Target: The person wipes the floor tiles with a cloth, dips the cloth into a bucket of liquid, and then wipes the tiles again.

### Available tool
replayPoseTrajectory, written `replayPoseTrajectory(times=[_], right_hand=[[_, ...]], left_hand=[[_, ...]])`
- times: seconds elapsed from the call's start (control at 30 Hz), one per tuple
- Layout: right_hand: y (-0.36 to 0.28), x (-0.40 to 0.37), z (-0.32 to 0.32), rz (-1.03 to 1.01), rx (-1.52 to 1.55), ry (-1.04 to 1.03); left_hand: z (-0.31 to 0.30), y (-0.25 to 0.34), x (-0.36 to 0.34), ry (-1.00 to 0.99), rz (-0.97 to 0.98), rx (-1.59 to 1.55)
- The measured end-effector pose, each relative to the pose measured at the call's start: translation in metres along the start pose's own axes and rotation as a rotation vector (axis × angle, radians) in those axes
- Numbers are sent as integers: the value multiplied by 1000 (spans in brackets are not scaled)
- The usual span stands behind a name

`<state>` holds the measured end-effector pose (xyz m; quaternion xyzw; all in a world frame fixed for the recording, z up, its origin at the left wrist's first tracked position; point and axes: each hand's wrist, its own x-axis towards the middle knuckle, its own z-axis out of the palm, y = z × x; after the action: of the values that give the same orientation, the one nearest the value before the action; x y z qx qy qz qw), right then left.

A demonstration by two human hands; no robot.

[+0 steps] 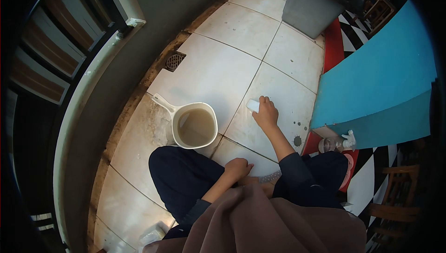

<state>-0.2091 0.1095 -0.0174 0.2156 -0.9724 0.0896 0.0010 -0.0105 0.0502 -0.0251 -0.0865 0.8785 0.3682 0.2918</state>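
My right hand point(266, 114) is closed around a small white block point(253, 105) and rests with it on the pale floor tiles point(223, 74). Closer to my body, my left hand point(238, 168) is curled near my left knee; what its fingers hold, if anything, is hidden. A white dipper point(216, 118) full of murky water stands on the tiles in front of my left knee, its handle pointing to the upper left. Dark wet spots point(297, 140) mark the tiles to the right of my right forearm.
A drain grate point(174, 61) lies by the left wall. A grey bin point(309, 9) with a black bag stands at the back right. The blue wall point(371, 81), a spray bottle point(347, 140) and wooden chairs point(399, 192) are at the right. A plastic packet point(153, 234) lies bottom left.
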Motion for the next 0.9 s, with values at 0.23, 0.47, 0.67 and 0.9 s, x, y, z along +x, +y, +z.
replayPoseTrajectory(times=[0.23,0.47,0.67,0.9], right_hand=[[9,94,-11,88,58,-47],[4,58,-14,-59,5,-152],[17,96,-17,-68,-16,-118],[19,96,-26,-160,-28,-196]], left_hand=[[-6,4,4,-29,-9,-18],[-6,11,9,-28,18,-27],[-6,8,9,-59,2,-21],[-2,10,13,-45,42,-36]])
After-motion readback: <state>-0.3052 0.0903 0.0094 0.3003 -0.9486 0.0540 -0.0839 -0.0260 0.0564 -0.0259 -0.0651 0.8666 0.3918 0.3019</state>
